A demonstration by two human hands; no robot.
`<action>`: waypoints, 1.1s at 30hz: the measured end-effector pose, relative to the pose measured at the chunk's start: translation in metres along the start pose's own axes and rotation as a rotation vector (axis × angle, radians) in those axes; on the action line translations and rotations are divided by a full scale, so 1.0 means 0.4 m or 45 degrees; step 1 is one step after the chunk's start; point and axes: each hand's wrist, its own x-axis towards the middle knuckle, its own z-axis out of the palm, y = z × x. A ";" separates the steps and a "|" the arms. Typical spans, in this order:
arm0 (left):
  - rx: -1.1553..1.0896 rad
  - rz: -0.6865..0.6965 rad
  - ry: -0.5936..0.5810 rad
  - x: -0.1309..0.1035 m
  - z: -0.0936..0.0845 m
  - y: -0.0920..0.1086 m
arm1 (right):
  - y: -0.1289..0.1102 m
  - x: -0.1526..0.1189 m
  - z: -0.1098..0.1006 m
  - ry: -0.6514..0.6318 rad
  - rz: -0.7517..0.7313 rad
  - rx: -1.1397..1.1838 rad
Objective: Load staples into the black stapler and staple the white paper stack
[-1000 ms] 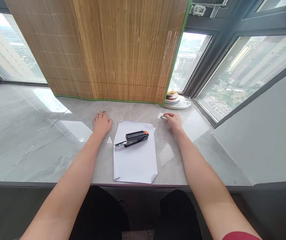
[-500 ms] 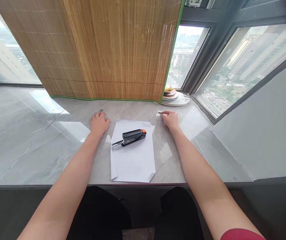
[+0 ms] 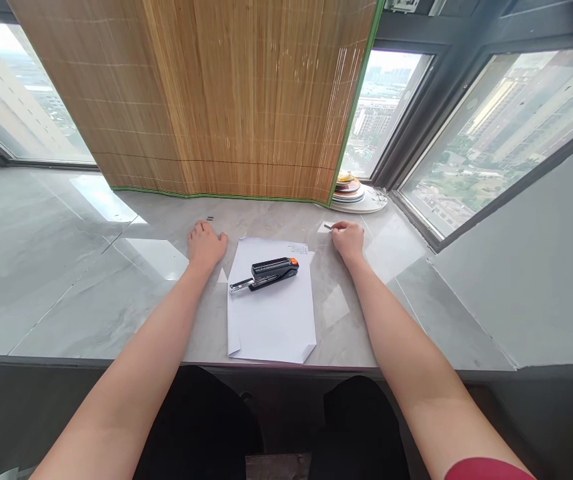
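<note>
My left hand [image 3: 207, 245] lies palm down on the marble-look sill with its fingers apart. Just beyond its fingertips are small dark strips [image 3: 210, 218] that look like staples. A small grey strip of staples [image 3: 328, 227] pokes out from the pinched fingers of my right hand [image 3: 349, 241], low over the sill on the right. Between my hands a black stapler [image 3: 274, 269] with an orange end rests on a stack of white paper [image 3: 272, 327]. Its metal magazine [image 3: 240, 285] sticks out to the left. The paper has curled lower corners and some writing at top right.
A bamboo blind [image 3: 246, 100] with green edging hangs down to the back of the sill [image 3: 81, 287]. Stacked plates [image 3: 359, 199] stand at the back right by the window frame. A white wall [image 3: 531, 267] bounds the right side. My legs are below the front edge.
The view has turned slightly left, so everything sits a little further right in the picture. Both hands, the stapler and the paper keep nearly the same places on the sill.
</note>
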 end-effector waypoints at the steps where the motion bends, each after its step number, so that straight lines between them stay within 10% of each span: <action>1: 0.000 -0.013 0.001 0.000 -0.003 0.003 | -0.002 -0.001 0.000 -0.008 -0.001 0.004; 18: 0.051 0.083 -0.068 0.115 -0.009 -0.045 | -0.039 -0.011 0.007 0.216 -0.189 0.210; 26: -0.150 0.044 0.050 0.112 -0.015 -0.048 | -0.164 -0.111 -0.018 -1.017 -0.858 0.772; 33: -0.734 0.150 0.150 0.080 -0.001 0.011 | -0.204 -0.171 0.019 -1.255 -1.176 0.542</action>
